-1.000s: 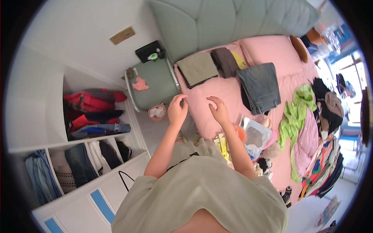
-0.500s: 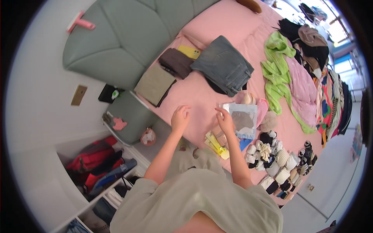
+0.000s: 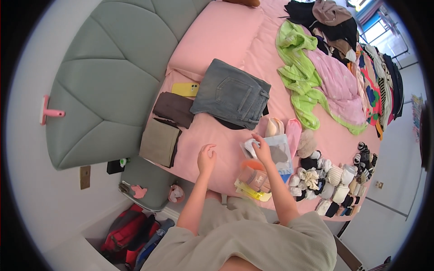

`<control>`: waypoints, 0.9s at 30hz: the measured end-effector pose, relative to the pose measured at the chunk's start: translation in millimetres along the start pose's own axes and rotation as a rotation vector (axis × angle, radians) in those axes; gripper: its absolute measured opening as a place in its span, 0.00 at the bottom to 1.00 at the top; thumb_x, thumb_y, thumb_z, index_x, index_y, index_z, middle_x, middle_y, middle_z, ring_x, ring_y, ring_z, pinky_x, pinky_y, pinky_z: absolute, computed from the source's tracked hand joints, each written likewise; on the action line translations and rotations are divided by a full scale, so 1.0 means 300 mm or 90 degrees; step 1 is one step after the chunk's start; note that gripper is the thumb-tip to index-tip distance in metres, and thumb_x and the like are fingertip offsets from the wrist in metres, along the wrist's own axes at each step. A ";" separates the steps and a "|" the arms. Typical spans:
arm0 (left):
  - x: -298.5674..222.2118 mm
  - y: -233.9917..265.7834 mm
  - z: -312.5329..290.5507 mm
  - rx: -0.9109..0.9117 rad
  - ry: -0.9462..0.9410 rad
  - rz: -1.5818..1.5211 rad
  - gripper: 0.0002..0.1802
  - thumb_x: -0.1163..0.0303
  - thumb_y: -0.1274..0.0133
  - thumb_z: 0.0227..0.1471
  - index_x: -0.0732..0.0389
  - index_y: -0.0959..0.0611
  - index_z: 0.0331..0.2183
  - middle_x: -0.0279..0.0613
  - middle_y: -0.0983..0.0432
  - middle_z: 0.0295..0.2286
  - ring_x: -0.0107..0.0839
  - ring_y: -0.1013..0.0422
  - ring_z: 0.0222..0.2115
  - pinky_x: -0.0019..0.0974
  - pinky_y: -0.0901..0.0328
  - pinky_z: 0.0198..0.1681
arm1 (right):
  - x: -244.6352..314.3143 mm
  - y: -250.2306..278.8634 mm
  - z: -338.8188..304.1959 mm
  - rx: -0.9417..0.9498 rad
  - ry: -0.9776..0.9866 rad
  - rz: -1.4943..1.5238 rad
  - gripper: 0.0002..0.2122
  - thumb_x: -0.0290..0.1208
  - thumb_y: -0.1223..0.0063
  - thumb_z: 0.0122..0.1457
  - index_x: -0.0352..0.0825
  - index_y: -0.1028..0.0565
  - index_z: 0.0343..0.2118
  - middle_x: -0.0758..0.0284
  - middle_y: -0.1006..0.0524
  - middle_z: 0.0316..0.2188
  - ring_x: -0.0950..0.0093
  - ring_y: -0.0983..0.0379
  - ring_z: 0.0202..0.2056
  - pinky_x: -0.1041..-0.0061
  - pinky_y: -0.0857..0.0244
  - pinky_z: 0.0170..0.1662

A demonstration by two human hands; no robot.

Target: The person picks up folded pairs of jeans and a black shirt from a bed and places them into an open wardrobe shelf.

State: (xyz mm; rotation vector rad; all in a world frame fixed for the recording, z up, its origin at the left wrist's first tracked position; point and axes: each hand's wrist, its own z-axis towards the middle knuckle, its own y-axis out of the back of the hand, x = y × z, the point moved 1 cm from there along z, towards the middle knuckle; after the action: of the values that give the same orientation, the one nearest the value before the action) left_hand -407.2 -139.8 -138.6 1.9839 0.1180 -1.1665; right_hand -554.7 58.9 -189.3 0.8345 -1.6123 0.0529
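Note:
My left hand [image 3: 207,159] hovers over the pink sheet near the bed's edge, its fingers loosely bent and apart, with nothing in it. My right hand [image 3: 262,150] is open too, beside a clear pouch with a grey piece inside [image 3: 281,152]. Near its fingertips is a small white item [image 3: 250,148]; whether they touch cannot be told. Below that hand lie a pinkish-beige packet [image 3: 254,177] and yellow packaging [image 3: 251,191]. Folded grey jeans [image 3: 233,92], folded dark brown cloth [image 3: 173,109] and folded khaki cloth [image 3: 159,142] lie farther off.
Rolled socks [image 3: 332,178] cover the bed's right part. A green cloth [image 3: 298,72] and heaped clothes [image 3: 334,25] lie beyond. A yellow phone [image 3: 184,89] rests near the pillow [image 3: 217,38]. At left stand a padded headboard [image 3: 106,77] and an open compartment with red clothing [image 3: 124,235].
The view has turned, so the bed and headboard show at another angle. Both hands stay raised and apart; the right one is now close to the white item.

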 end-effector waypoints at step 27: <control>0.025 -0.100 0.908 0.012 -0.134 0.078 0.38 0.61 0.39 0.38 0.66 0.35 0.49 0.54 0.34 0.44 0.49 0.36 0.45 0.42 0.39 0.47 | -0.402 -0.167 0.463 -0.274 -0.216 0.265 0.31 0.36 0.38 0.44 0.24 0.38 0.48 0.55 0.30 0.43 0.68 0.32 0.43 0.73 0.38 0.46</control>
State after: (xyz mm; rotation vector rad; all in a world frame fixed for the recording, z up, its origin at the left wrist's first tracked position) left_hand -604.4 -307.9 -228.1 1.8435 -0.1221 -1.2914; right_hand -647.4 13.4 -349.5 0.1724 -2.0007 -0.1438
